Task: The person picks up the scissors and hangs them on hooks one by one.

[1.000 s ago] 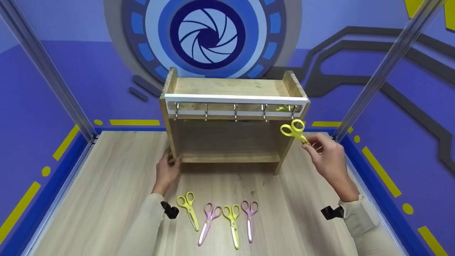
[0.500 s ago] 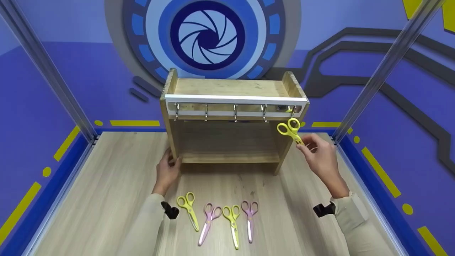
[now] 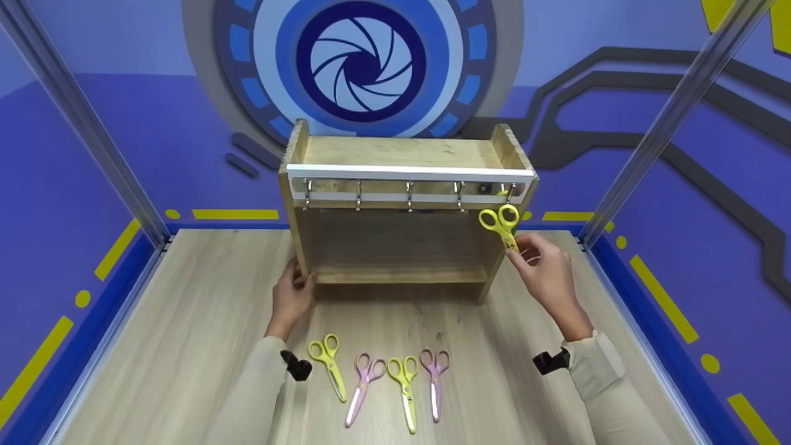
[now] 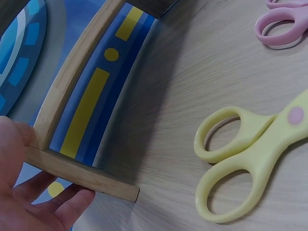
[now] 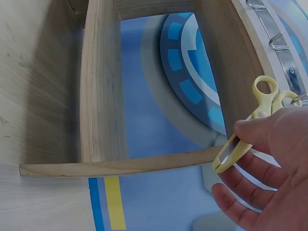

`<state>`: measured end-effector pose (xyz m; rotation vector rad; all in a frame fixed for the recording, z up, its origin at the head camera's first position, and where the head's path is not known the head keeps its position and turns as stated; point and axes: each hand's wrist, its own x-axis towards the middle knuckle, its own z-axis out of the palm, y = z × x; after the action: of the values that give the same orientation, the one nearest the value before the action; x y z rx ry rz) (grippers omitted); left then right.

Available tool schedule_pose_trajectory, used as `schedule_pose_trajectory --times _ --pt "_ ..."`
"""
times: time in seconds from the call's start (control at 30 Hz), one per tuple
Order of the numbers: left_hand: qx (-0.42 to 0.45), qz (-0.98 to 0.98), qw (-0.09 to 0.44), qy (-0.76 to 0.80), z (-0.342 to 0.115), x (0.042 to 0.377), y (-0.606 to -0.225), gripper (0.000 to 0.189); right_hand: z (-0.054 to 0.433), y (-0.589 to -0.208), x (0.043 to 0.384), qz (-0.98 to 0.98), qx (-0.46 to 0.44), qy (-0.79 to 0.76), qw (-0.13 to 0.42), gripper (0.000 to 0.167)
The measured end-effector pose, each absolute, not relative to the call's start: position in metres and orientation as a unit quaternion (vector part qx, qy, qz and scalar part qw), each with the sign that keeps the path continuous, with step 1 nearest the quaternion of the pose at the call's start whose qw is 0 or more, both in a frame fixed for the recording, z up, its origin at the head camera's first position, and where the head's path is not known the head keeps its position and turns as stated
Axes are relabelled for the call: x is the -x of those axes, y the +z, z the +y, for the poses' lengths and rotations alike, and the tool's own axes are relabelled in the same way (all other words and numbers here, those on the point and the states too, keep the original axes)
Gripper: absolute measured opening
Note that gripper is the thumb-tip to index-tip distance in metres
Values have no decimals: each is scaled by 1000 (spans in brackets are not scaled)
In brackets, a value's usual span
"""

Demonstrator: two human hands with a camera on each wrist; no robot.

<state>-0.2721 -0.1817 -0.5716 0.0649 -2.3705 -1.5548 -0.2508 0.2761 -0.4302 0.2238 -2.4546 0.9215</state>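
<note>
My right hand (image 3: 549, 267) pinches a pair of yellow scissors (image 3: 505, 232) by the blade end, finger loops upward. The loops are right at the rightmost metal hook (image 3: 511, 193), overlapping its lower tip in the head view. In the right wrist view, thumb and fingers hold the blades of the scissors (image 5: 262, 110) beside the shelf's side panel. My left hand (image 3: 290, 304) grips the wooden shelf (image 3: 395, 275) low on its left side panel; in the left wrist view its fingers (image 4: 72, 204) lie along the panel's outer face.
Two yellow scissors (image 3: 405, 386) and two pink scissors (image 3: 434, 377) lie on the wooden table (image 3: 204, 346) before the shelf, loops pointing toward it. Several hooks line the white-edged rail (image 3: 383, 198) across the shelf's front. Blue printed walls and metal posts (image 3: 673, 117) surround the table.
My right hand has moved left with the yellow scissors, bringing the loops closer to the rightmost hook and turning them more upright. The left hand has stayed on the shelf.
</note>
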Motion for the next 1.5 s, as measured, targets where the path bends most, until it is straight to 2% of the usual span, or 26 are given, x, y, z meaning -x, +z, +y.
schedule_pose_trajectory --times 0.3,1.3,1.5 --pt "-31 -826 143 -545 -182 272 -572 56 266 -433 258 -903 -74 355 231 15" --pt "-33 -815 125 -565 -181 273 -570 61 261 -436 268 -895 -86 369 235 15" --pt "-30 -821 131 -555 -183 271 -572 60 262 -439 262 -893 -94 363 249 23"
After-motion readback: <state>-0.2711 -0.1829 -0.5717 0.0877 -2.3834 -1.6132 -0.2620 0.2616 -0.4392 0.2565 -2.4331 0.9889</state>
